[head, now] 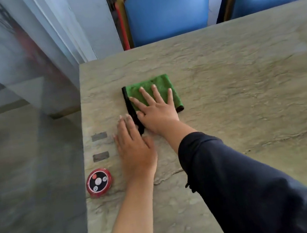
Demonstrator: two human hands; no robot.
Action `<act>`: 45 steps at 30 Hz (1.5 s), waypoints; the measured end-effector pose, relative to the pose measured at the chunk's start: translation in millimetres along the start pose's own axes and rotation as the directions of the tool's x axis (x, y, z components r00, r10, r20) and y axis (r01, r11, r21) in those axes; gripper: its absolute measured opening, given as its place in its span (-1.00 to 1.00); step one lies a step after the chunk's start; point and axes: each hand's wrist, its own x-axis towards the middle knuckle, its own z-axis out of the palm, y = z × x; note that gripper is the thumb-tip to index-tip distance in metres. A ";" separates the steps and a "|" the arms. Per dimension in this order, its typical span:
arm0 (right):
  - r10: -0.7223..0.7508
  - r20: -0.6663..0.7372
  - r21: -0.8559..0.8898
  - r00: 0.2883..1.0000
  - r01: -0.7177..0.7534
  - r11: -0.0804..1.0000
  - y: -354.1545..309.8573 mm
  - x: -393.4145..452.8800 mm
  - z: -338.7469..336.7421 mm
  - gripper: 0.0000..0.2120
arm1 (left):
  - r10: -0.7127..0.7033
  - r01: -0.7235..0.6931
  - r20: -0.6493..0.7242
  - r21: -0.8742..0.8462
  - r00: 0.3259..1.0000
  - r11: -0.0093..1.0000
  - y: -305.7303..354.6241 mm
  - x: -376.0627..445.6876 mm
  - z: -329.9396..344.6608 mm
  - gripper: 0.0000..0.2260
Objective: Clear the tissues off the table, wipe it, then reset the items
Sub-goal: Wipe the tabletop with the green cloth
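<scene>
Landmark: the stone-patterned table (234, 87), seen from above, its left edge and far-left corner in view.
Cloth: a folded green cloth (150, 89) with a black edge lies flat on the table, in from the far-left corner, well clear of both edges.
Right hand: the right hand (157, 113) lies palm down on the cloth, fingers straight and spread apart, pressing it onto the table; the fingertips stop short of the cloth's far edge.
Left hand: the left hand (135, 149) rests flat on the bare table just left of the cloth, fingers straight and close together, their tips beside the cloth's black edge; whether they touch it I cannot tell.
Sleeves: dark sleeves cover both arms, pushed back above the wrists.
Call button: a round red and black call button (98, 182) sits on the table near its left edge, beside the left wrist.
Marks: two small grey rectangles (99, 136) lie on the table along the left edge, beyond the call button.
Chairs: two blue chairs (167, 7) stand behind the table's far edge.
Tissues: not in view.
</scene>
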 end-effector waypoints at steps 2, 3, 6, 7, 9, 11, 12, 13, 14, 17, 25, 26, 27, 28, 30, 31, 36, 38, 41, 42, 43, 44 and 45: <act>-0.144 -0.008 -0.035 0.990 0.143 0.989 8.6 -20.0 1.7 -0.52 | -0.026 0.022 -0.060 -0.067 0.998 0.998 0.1 0.0 -2.6 -0.41; -0.198 -0.008 -0.048 0.980 0.197 0.979 21.5 -30.1 1.3 -0.52 | -0.031 0.027 -0.073 -0.066 0.997 0.997 0.4 1.2 -2.2 -0.42; -0.114 -0.032 -0.054 0.993 0.112 0.992 70.4 -55.2 -2.0 -0.52 | -0.005 0.004 -0.024 -0.021 1.000 1.000 -1.3 5.1 0.7 -0.45; 0.002 -0.039 -0.033 0.999 -0.004 0.999 82.6 -61.4 -2.7 -0.52 | 0.009 -0.009 -0.006 -0.010 1.000 1.000 -2.7 5.7 1.2 -0.45; 0.253 -0.022 0.017 0.967 -0.253 0.967 88.0 -69.9 -2.9 -0.51 | 0.036 -0.036 0.006 -0.014 0.999 0.999 -5.3 5.1 1.7 -0.44; 0.372 -0.006 0.040 0.928 -0.371 0.928 65.4 -72.4 -0.8 -0.50 | 0.009 -0.010 -0.006 -0.112 1.000 0.994 -6.5 4.9 -3.0 -0.47; 0.362 0.000 0.050 0.932 -0.362 0.931 47.6 -75.3 1.6 -0.49 | -0.032 0.034 0.015 -0.206 0.999 0.978 -5.8 5.3 -8.7 -0.51; 0.313 0.005 0.060 0.950 -0.313 0.948 29.3 -80.7 4.9 -0.49 | -0.062 0.073 0.050 -0.293 0.997 0.953 -4.9 6.1 -14.2 -0.55; 0.237 0.005 0.066 0.972 -0.236 0.969 11.7 -89.2 8.4 -0.49 | -0.071 0.095 0.080 -0.357 0.994 0.929 -5.2 6.0 -19.4 -0.59; -0.008 0.010 0.029 1.000 0.008 1.000 -19.5 -132.4 19.6 -0.50 | -0.057 0.098 0.117 -0.376 0.991 0.921 -10.3 -11.3 -34.7 -0.61; 0.193 0.003 0.003 0.981 -0.193 0.981 46.7 -209.4 18.3 -0.50 | 0.088 -0.089 0.094 -0.002 0.992 0.996 -34.6 -128.2 -43.7 -0.44; 0.289 0.018 0.029 0.957 -0.289 0.957 41.2 -207.6 18.6 -0.51 | 0.098 -0.099 0.094 0.011 0.991 0.995 -36.0 -131.6 -42.2 -0.44; 0.342 0.024 0.046 0.939 -0.343 0.938 30.1 -206.9 19.0 -0.50 | 0.093 -0.094 0.085 0.007 0.992 0.996 -36.2 -131.3 -41.6 -0.44; 0.352 0.025 0.056 0.936 -0.352 0.934 16.4 -209.1 20.2 -0.50 | 0.079 -0.078 0.073 -0.006 0.994 0.997 -35.7 -129.8 -41.6 -0.43; 0.264 0.025 0.059 0.964 -0.265 0.962 -10.0 -224.0 25.4 -0.50 | 0.072 -0.071 0.071 -0.013 0.995 0.997 -33.4 -126.8 -41.9 -0.39; 0.189 0.033 0.050 0.981 -0.191 0.980 -19.8 -235.2 27.9 -0.49 | 0.077 -0.076 0.088 -0.013 0.993 0.997 -33.0 -126.2 -42.2 -0.37; 0.029 -0.035 0.480 0.999 -0.008 0.877 -8.7 -287.5 20.2 -0.54 | 0.028 -0.028 0.149 -0.006 0.988 1.000 -33.1 -122.2 -48.1 -0.44; 0.283 -0.185 0.547 0.941 -0.141 0.825 13.4 -311.0 21.3 -0.57 | -0.009 0.000 0.114 0.075 0.993 0.997 -20.3 -128.1 -50.0 -0.52; 0.524 -0.183 0.392 0.832 -0.427 0.815 36.4 -335.3 28.4 -0.53 | 0.141 -0.145 0.070 0.051 0.987 0.988 27.9 -153.5 -42.7 -0.49; 0.529 -0.146 0.336 0.836 -0.461 0.821 38.4 -337.2 32.3 -0.50 | 0.204 -0.215 0.150 0.058 0.967 0.975 45.0 -164.1 -35.7 -0.45; 0.518 -0.114 0.289 0.848 -0.470 0.834 38.8 -336.4 35.7 -0.49 | 0.235 -0.262 0.241 0.087 0.942 0.961 59.0 -173.4 -27.5 -0.40; 0.508 -0.091 0.258 0.857 -0.472 0.843 39.0 -333.9 38.0 -0.48 | 0.231 -0.280 0.297 0.136 0.927 0.950 68.0 -179.3 -19.7 -0.37; 0.503 -0.081 0.239 0.860 -0.473 0.848 39.3 -331.0 39.2 -0.47 | 0.215 -0.283 0.316 0.190 0.924 0.940 70.9 -180.7 -13.9 -0.38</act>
